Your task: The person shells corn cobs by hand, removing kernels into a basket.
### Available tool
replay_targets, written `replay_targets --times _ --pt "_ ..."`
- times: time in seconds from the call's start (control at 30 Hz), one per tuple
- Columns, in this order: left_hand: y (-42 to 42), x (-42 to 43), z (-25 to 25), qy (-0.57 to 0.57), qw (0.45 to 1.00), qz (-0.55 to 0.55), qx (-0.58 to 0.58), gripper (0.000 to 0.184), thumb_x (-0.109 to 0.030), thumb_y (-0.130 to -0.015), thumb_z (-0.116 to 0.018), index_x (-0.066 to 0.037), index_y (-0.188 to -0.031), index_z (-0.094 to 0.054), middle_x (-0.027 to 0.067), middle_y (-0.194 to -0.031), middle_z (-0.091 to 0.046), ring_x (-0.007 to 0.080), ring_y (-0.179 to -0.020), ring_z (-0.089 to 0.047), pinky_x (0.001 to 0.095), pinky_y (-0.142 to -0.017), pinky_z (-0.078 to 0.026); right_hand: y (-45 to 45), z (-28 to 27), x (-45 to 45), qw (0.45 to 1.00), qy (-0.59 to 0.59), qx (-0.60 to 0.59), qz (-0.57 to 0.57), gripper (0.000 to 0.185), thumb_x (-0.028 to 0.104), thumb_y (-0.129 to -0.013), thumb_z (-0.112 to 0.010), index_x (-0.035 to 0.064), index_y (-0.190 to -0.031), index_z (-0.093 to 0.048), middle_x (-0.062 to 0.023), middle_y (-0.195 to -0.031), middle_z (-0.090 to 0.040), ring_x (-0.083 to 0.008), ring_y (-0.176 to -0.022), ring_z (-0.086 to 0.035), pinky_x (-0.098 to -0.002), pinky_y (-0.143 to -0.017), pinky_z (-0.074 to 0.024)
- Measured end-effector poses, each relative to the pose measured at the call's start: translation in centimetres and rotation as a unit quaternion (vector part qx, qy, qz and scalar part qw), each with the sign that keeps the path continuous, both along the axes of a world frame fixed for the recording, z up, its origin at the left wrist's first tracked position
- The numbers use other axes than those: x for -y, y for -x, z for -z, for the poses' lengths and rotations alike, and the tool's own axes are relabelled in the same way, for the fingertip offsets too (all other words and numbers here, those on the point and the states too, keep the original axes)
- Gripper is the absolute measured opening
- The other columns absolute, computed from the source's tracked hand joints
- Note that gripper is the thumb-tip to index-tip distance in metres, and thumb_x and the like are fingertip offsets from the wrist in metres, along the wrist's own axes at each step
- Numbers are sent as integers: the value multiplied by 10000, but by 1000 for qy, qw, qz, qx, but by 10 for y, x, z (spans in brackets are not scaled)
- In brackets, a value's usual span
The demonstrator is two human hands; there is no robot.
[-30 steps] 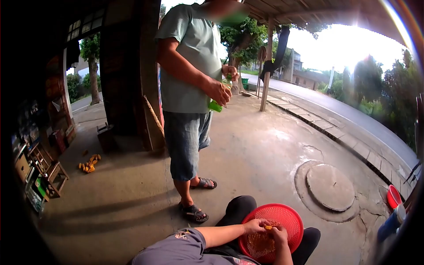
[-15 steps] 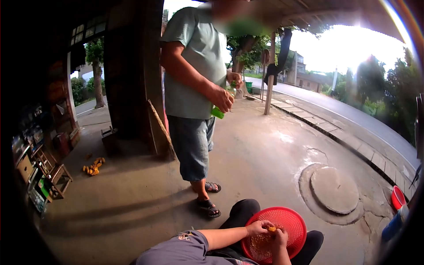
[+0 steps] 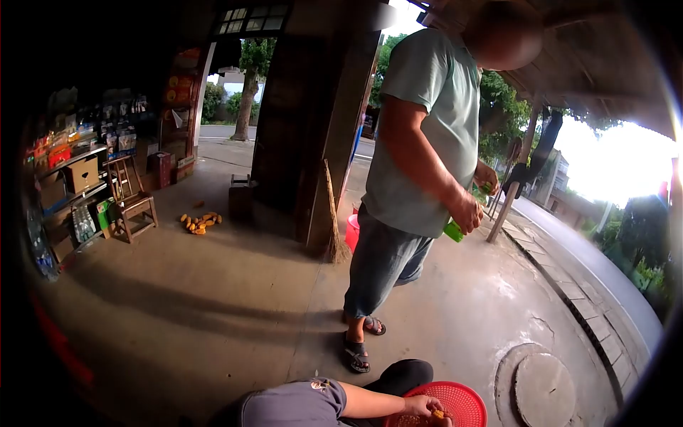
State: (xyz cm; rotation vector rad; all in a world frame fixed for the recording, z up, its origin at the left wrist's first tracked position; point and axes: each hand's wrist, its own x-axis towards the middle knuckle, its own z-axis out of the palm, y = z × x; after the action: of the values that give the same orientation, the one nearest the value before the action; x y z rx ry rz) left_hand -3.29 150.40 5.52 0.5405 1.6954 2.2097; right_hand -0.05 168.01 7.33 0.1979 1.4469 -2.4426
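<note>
Low in the frame, a red perforated basket [image 3: 466, 402] rests at my lap, with loose kernels partly visible inside. My left hand [image 3: 421, 406] is closed on a small yellow-orange corn cob [image 3: 438, 413] over the basket. My right hand [image 3: 442, 422] shows only in part at the bottom edge, close against the cob; its fingers are mostly cut off by the frame. Beside me stands a person [image 3: 427, 142] in a pale shirt and denim shorts, holding a green bottle [image 3: 453, 230] in their hands.
Several orange cobs [image 3: 201, 223] lie on the floor at the left. A wooden chair [image 3: 132, 199] stands beside stocked shelves [image 3: 82, 196]. A broom [image 3: 336, 235] leans by the doorway. A round concrete cover [image 3: 544, 391] is at the lower right, and a road [image 3: 569, 238] runs beyond.
The view has swung left and up, showing more of the shelves and leaving the basket and my hands lower in frame. My right hand is now mostly cut off.
</note>
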Motion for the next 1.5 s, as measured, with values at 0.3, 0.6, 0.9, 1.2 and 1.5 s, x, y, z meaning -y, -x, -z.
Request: replay_targets --times 0.3,0.6,0.9,1.2,1.5 --pt "-5 -13 1 32 995 -42 -87 412 64 -741 -561 -47 -1138 -571 43 -1038 -614 149 -1000 -569 276 -908 -443 10 28 -18 993 110 33 -24 287 211 -905 -482 110 -1167 -542 -108 -1096 -604 -248 -1016 -558 -376 -914 -438" --pt "-31 -5 -30 21 998 -40 -52 313 -23 -803 -662 -53 -1107 -595 39 -999 -632 132 -945 -591 279 -853 -477 7 18 -11 994 51 -95 -25 240 19 -778 -482 -8 -1006 -551 -182 -992 -614 -321 -884 -633 -413 -762 -552" --pt "-40 -6 -71 -10 995 -11 98 299 -29 -853 -632 -28 -1141 -552 59 -1084 -613 150 -1005 -593 286 -898 -481 -19 -59 -8 999 33 41 0 227 76 -799 -564 59 -1023 -530 -66 -842 -597 -160 -715 -587 -258 -619 -487" --pt "-38 -9 -66 15 997 -21 76 307 -13 -851 -627 -26 -1147 -548 55 -1089 -608 141 -1007 -585 278 -900 -473 -15 -46 -6 1000 4 16 3 259 56 -767 -574 65 -1021 -523 -61 -797 -580 -146 -624 -560 -243 -537 -463" --pt "-38 -9 -67 1 997 -12 76 306 -16 -854 -625 -31 -1149 -546 56 -1090 -605 147 -1007 -588 282 -907 -472 -15 -51 -11 996 64 64 7 214 89 -796 -580 71 -1005 -541 -43 -829 -586 -142 -670 -559 -251 -590 -475"
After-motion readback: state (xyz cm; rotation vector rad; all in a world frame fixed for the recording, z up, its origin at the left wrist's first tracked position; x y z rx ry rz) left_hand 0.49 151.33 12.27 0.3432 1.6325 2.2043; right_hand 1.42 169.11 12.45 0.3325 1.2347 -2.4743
